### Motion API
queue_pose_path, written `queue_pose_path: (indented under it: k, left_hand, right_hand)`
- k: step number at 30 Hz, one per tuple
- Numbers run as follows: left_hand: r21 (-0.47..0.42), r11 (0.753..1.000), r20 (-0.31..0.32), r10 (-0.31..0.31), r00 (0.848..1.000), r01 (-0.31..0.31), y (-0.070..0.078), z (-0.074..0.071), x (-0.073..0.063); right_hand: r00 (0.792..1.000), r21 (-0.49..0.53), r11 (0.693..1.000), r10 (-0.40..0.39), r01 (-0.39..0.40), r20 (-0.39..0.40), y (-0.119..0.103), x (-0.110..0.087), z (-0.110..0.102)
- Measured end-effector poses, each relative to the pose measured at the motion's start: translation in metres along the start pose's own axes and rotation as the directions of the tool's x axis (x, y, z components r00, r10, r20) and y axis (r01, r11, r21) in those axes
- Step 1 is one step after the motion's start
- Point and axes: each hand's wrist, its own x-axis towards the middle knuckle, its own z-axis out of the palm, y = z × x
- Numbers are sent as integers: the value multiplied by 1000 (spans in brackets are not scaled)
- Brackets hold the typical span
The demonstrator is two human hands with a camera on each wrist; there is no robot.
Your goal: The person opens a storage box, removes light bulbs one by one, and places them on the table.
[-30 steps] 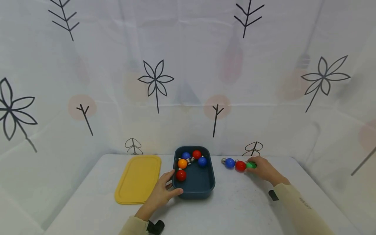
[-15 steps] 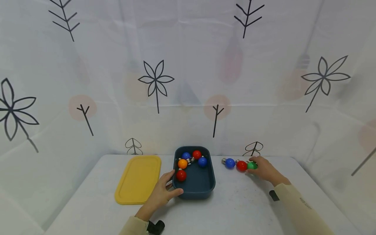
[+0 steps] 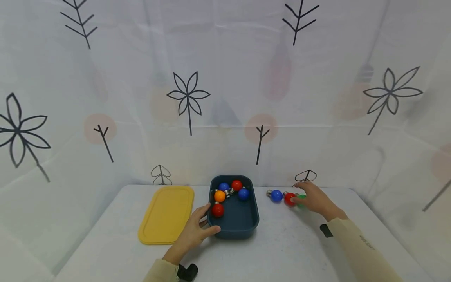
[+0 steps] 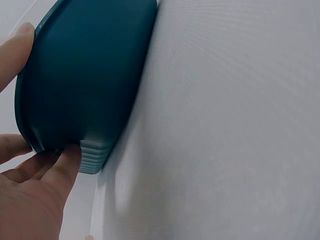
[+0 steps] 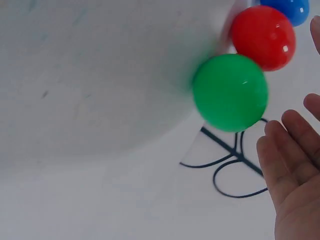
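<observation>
My left hand (image 3: 192,232) grips the near left corner of a dark blue plastic bin (image 3: 235,221), thumb at the front and fingers along the left side. In the left wrist view its fingers bend against the bin's wall (image 4: 85,75). To the right lies a row of round light bulbs: blue (image 3: 276,196), red (image 3: 288,197) and green (image 3: 302,196). Above the green bulb my right hand (image 3: 316,201) spreads its fingers and holds nothing. The right wrist view shows these straight fingers (image 5: 285,150) apart from the green bulb's globe (image 5: 230,92).
Inside the bin lie several bulbs, among them an orange one (image 3: 219,196) and a red one (image 3: 217,210). A yellow lid (image 3: 166,215) lies flat left of the bin. Behind the white table (image 3: 278,250) hangs a patterned cloth (image 3: 225,98).
My right hand has let go of the green bulb and lifted a little, its fingers spreading. Before that, the red and green bulbs shifted slightly right. My left hand stays on the bin.
</observation>
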Motion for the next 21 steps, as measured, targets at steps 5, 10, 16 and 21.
queue_pose_path:
  k: [5, 10, 16, 21]
  left_hand:
    - [0, 1000, -2, 7, 1000, -7, -1, 1, 1]
    - [11, 1000, -8, -3, 1000, 3, 1, 2, 0]
    - [15, 1000, -22, -19, 1000, 19, 4, -1, -3]
    - [14, 1000, -10, -23, 1000, 23, 18, -1, -6]
  right_hand:
    - [998, -11, 998, -59, 58, -37, -19, 2, -4]
    - [996, -15, 997, -83, 82, -43, -41, 2, -4]
    - [987, -19, 988, -152, 151, -52, -70, 6, 1]
    - [983, -24, 984, -179, 178, -42, -89, 3, 1]
